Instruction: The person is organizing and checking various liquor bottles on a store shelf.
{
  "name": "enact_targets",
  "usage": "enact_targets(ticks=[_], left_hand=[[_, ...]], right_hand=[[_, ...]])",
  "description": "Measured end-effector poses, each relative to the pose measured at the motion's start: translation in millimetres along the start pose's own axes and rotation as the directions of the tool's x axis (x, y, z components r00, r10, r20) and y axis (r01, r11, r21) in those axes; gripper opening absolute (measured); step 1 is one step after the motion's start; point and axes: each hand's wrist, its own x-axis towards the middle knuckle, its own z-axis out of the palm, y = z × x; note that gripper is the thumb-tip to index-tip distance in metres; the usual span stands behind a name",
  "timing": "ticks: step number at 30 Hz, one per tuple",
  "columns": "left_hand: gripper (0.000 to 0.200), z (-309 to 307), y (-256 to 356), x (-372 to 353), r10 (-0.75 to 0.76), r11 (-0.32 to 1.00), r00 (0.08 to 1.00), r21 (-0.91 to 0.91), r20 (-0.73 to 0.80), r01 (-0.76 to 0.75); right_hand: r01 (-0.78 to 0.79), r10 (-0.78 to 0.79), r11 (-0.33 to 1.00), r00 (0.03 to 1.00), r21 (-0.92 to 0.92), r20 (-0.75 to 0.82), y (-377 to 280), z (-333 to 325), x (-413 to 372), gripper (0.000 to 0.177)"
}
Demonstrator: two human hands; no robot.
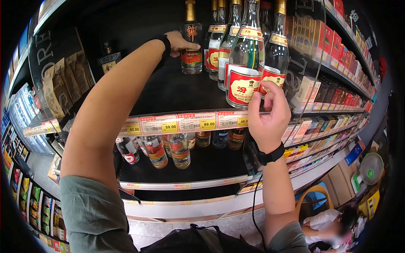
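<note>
My left hand (180, 43) reaches to the back of the shelf and is closed around a clear liquor bottle (192, 31) with a gold cap and red characters. One digit lies across the front of that bottle. Lower right, my right hand (272, 120) has its fingers bent at the right edge of the front clear liquor bottle (243, 86), which has a red and cream label. Its thumb lies over the label; the other fingertips are partly hidden. Behind it stands a similar bottle (276, 55), with several more alongside. All stand upright.
Price tags line the shelf edge (185, 123). A lower shelf holds more bottles (180, 149). A clear side panel (310, 55) borders the right, with shelves of boxes (333, 38) beyond. Paper packets (63, 84) stand left. Another person (325, 227) is at lower right.
</note>
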Motion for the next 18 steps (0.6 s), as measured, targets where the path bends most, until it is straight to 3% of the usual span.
enact_targets(ticks=[8, 14, 16, 18], left_hand=[[0.067, 4, -12, 15, 0.089, 0.990, 0.995, -0.102, -0.039, -0.093], [0.085, 0, -1, -8, 0.059, 0.996, 0.998, -0.060, 0.007, -0.059], [0.101, -3, 10, -22, -0.065, 0.998, 0.997, -0.020, 0.045, 0.066], [0.106, -8, 15, -41, -0.074, 0.997, 0.994, 0.019, 0.084, 0.073]], right_hand=[[-0.012, 0.012, 1.000, 1.000, -0.010, -0.016, -1, 0, 0, 0.021], [0.012, -0.012, 1.000, 1.000, -0.011, -0.003, 1, 0, 0, 0.020], [0.016, -0.016, 1.000, 1.000, -0.008, 0.004, 1, 0, -1, 0.020], [-0.003, 0.002, 1.000, 1.000, -0.012, -0.008, 0, 0, -1, 0.020]])
